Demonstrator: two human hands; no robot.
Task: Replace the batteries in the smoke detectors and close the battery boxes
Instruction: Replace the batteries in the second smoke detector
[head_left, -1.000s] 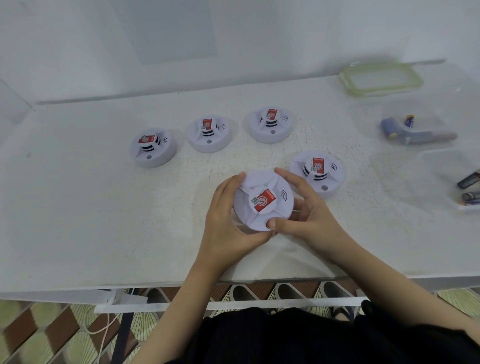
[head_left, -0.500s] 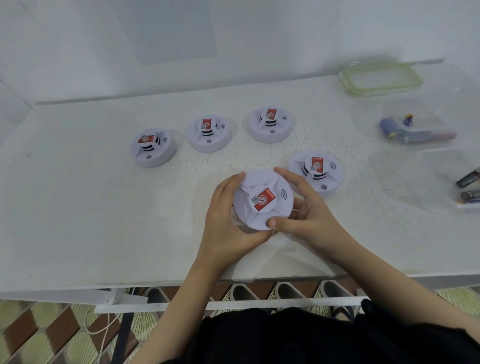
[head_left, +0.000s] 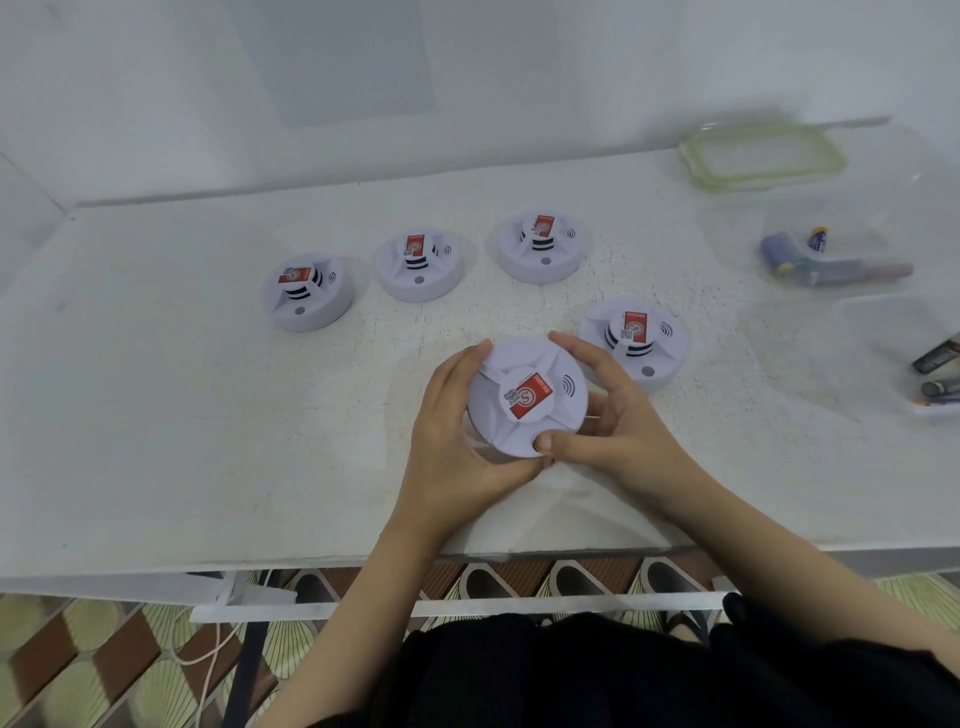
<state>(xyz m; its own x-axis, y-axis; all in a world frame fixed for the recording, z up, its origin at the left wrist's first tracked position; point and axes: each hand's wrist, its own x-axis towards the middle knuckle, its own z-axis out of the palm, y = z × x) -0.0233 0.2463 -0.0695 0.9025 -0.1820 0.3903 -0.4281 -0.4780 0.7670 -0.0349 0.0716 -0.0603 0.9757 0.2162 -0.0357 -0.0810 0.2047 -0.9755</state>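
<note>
A round white smoke detector (head_left: 527, 395) with a red label is held just above the table's front middle, its top face turned up. My left hand (head_left: 449, 436) wraps its left side and my right hand (head_left: 608, 421) grips its right side, thumb on the lower rim. Its underside and battery box are hidden. Another detector (head_left: 631, 338) rests on the table just right of it. Three more sit in a row behind: left detector (head_left: 306, 291), middle detector (head_left: 418, 265), right detector (head_left: 543, 244).
A white table (head_left: 182, 415) carries everything. At the right stand a clear tub with batteries (head_left: 831, 260), a second clear tub with batteries (head_left: 935, 369) and a green-rimmed lid (head_left: 763, 156). A wall runs behind the table.
The held detector has stayed almost in place between both hands, with only a slight shift. The other detectors have not moved.
</note>
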